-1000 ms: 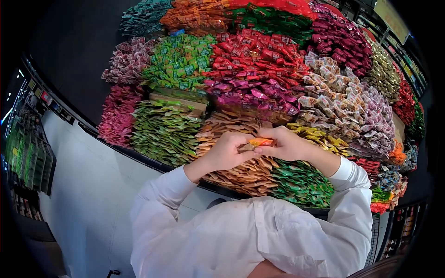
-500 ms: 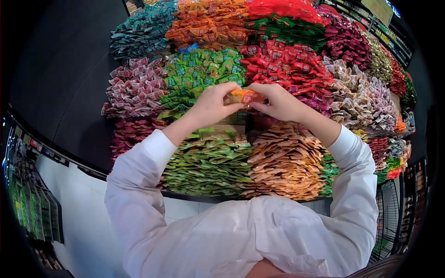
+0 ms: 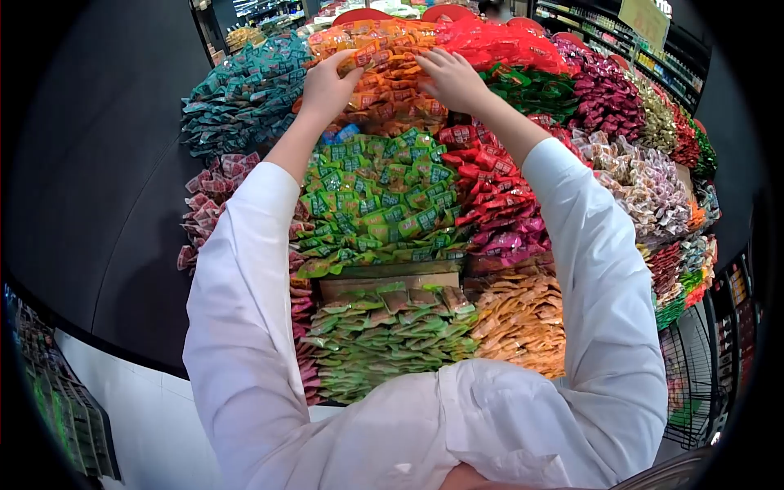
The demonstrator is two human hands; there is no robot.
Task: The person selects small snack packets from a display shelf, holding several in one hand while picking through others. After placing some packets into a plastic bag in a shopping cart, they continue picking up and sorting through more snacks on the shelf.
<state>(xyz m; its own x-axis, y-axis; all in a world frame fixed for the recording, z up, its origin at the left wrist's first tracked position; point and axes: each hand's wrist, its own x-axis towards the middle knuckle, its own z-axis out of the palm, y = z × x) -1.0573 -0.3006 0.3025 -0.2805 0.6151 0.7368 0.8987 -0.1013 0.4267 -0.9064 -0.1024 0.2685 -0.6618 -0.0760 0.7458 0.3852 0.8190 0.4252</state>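
Note:
Both my arms stretch forward over a display of wrapped snack packets. My left hand (image 3: pixel 328 88) is at the left side of the orange packets (image 3: pixel 396 82), its thumb and fingers apart, fingertips right beside one orange packet (image 3: pixel 369 55). On the right side of the same pile, my right hand (image 3: pixel 454 80) is open, palm down, fingers spread and touching or just over the packets. Teal packets (image 3: pixel 245 86) lie left of my left hand. Red packets (image 3: pixel 506 47) and dark green packets (image 3: pixel 531 91) lie by my right hand.
Nearer to me are bright green packets (image 3: pixel 380 196), pale green packets (image 3: pixel 392 327) and tan packets (image 3: pixel 523 314), with a cardboard divider (image 3: pixel 392 283) between rows. White-wrapped pieces (image 3: pixel 641 184) lie to the right. A wire cart (image 3: pixel 690 380) stands at right; store shelves (image 3: pixel 645 57) stand behind.
My hands have moved forward and apart, from pinching an orange packet together above the bright green packets to the orange pile at the back. The view has tilted up.

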